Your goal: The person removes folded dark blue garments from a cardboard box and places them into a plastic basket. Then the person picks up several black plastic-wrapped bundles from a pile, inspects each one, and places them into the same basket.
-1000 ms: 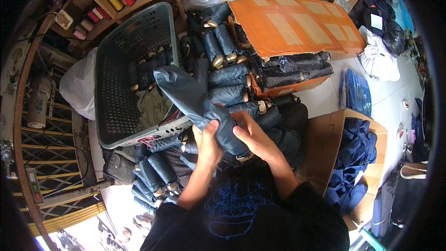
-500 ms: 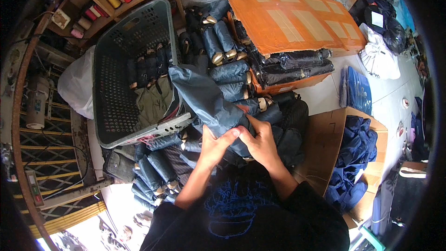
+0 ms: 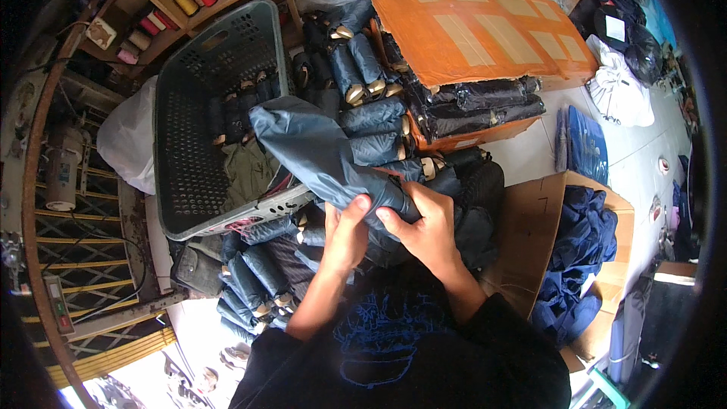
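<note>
— Hands: our left hand and right hand both grip the rolled dark blue garment.
— Position?
— Over the stacked rolls, its far end above the grey basket rim.

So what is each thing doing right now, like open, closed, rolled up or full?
Dark cloth: half rolled, gripped by both hands.
Left hand: closed on the cloth.
Right hand: closed on the cloth.
Grey basket: tipped, partly filled.
Orange box: lying sideways, open, packed.
Brown box: open, blue cloth inside.
</note>
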Available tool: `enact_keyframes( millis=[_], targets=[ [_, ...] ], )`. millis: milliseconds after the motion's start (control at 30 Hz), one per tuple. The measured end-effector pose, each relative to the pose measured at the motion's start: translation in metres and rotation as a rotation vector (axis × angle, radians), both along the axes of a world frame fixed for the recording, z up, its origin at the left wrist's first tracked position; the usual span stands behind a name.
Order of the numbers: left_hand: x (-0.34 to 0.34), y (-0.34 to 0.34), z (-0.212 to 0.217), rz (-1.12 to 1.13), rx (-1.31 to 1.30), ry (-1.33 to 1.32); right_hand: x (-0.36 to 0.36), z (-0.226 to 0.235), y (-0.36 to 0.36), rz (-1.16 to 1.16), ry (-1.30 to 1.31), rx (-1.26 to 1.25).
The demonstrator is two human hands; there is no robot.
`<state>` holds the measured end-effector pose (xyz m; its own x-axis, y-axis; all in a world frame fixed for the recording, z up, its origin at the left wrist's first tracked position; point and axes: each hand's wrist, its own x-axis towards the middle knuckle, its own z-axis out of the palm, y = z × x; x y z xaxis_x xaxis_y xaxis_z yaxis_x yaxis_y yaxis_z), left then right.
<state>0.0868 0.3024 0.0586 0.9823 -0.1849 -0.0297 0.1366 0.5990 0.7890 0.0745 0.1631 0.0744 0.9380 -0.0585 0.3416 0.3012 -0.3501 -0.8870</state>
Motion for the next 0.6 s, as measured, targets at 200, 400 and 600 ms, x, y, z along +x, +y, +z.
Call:
enact_keyframes(
  millis=[200,400,600],
  targets=[
    [0.002,0.002,0.012,-0.096,0.044,0.018,0.003,0.008,0.003,-0.007,-0.218,0.062],
    [0.004,-0.004,0.012,-0.110,-0.005,0.007,0.003,-0.007,-0.007,0.115,-0.175,-0.127],
    [0.007,-0.009,0.022,0.030,-0.190,-0.066,-0.001,-0.009,-0.009,0.104,-0.113,-0.226]
  ],
)
